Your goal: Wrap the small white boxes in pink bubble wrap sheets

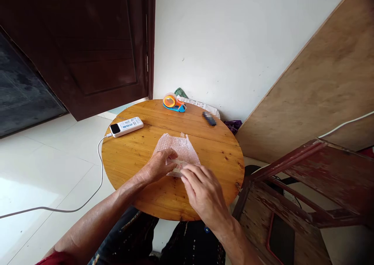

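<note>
A sheet of clear, pinkish bubble wrap [177, 144] lies on the round wooden table [134, 156], its near part folded over. My left hand [160, 165] is at its left side, thumb and fingers curled on the near part of the wrap. From the right, my right hand [204, 191] pinches the near right part, its fingertips pressed together. Between the two hands is a pale, shiny strip of the wrap. Whether anything lies inside the fold, I cannot tell.
An orange and blue tape dispenser [174, 102] stands at the table's back edge. A white power bank [127, 127] with a cable [101, 175] lies at the left. A dark blurred object [209, 118] is at the back right. A worn wooden chair [280, 202] stands to the right.
</note>
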The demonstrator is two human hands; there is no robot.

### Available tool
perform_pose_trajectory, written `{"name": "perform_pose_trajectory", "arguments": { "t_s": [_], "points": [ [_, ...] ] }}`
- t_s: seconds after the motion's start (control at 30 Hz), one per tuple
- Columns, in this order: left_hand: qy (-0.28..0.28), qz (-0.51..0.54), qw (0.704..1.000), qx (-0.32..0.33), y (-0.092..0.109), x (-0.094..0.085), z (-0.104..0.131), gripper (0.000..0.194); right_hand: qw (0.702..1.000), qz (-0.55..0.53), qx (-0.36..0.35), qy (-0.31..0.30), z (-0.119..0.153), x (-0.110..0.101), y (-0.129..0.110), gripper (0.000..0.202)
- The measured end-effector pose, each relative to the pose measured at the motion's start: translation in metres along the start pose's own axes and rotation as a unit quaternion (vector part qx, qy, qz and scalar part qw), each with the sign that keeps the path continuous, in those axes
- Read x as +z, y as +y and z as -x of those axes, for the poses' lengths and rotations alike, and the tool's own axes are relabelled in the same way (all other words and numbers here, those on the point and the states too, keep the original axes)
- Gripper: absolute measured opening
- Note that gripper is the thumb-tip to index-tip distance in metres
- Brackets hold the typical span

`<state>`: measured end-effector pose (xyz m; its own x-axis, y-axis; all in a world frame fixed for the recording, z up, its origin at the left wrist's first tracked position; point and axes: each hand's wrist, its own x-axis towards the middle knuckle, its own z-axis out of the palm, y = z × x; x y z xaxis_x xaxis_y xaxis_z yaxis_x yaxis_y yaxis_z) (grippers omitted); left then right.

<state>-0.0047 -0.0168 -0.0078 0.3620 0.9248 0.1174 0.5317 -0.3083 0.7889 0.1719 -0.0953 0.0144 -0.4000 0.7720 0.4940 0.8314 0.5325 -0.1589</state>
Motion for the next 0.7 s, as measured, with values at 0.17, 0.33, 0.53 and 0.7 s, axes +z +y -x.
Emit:
{"name": "perform_pose_trajectory", "arguments": {
  "t_s": [0.17,0.33,0.53,0.7],
  "points": [
    [0.013,0.009,1.000,0.005,-0.008,-0.006,0.003,0.024,0.994,0.038,-0.013,-0.102,-0.015,0.015,0.001,0.027],
    [0.048,-0.046,0.998,-0.016,-0.024,-0.029,0.013,0.035,0.986,0.090,-0.046,-0.134,-0.022,0.015,0.002,0.028],
    [0.058,-0.124,0.987,-0.078,-0.037,-0.041,0.018,0.033,0.967,0.159,-0.079,-0.181,-0.042,0.015,-0.002,0.013],
    [0.014,-0.084,0.984,-0.155,-0.040,-0.049,0.024,0.035,0.958,0.171,-0.110,-0.201,-0.051,0.015,0.001,0.011]
  ]
}}
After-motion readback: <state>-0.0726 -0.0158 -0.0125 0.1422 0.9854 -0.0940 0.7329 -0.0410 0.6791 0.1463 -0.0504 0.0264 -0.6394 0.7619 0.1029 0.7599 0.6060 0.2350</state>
